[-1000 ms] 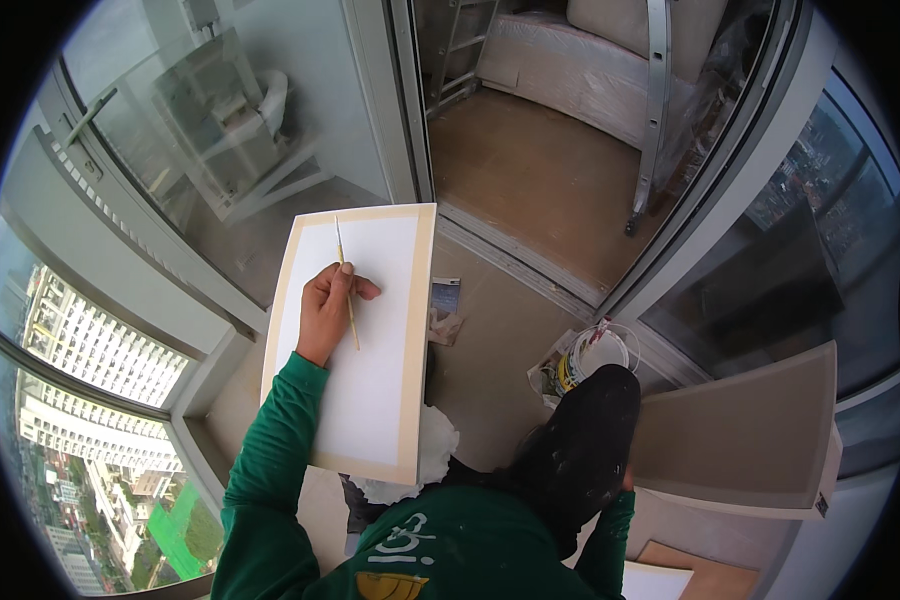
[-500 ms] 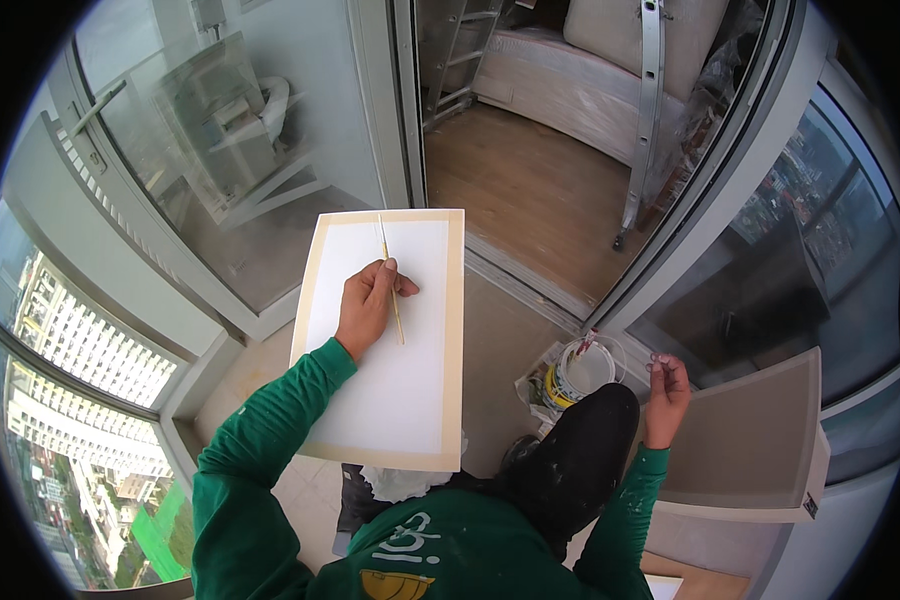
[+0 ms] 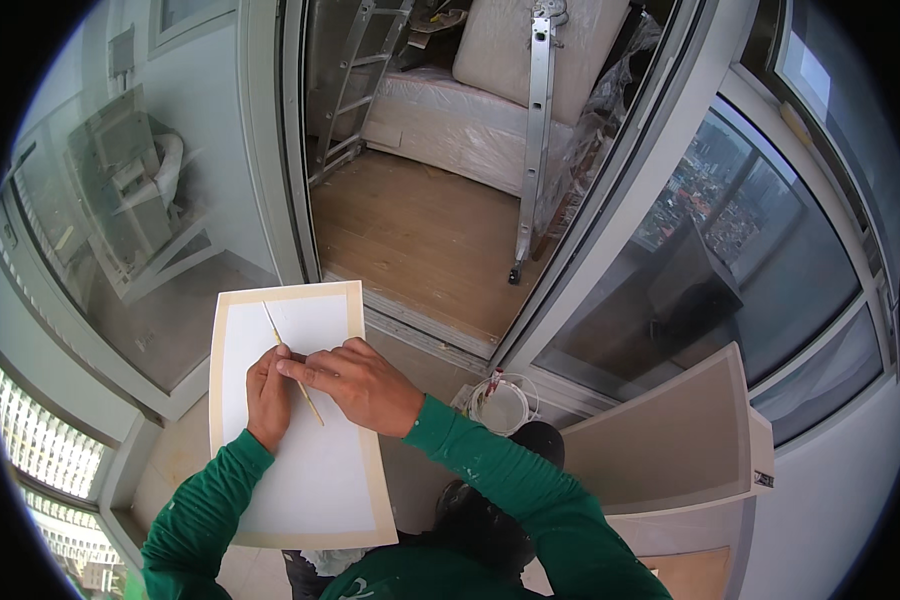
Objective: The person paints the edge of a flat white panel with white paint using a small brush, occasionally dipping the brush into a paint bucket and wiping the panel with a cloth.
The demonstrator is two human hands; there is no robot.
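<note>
A white rectangular panel (image 3: 315,500) with a cream border lies tilted over my lap. Above its upper half, my left hand (image 3: 268,400) is closed around a thin yellowish stick (image 3: 311,403) with a pale upper end. My right hand (image 3: 375,388) reaches across from the right, its fingers bent and its index finger and thumb meeting the left fingertips beside the stick. Whether those right fingers grip the stick or some other small thing is hidden where the hands meet. White cloth shows beneath the panel's near edge.
A white bucket (image 3: 505,410) with a red item at its rim stands right of the panel. Farther right leans a beige framed panel (image 3: 660,440). Through the open doorway are a metal ladder (image 3: 535,150) and a plastic-wrapped mattress (image 3: 450,125). Glass doors stand on both sides.
My right hand has come from the far right over the panel to meet my left hand at the stick. The view has shifted, so the panel now sits lower and farther left.
</note>
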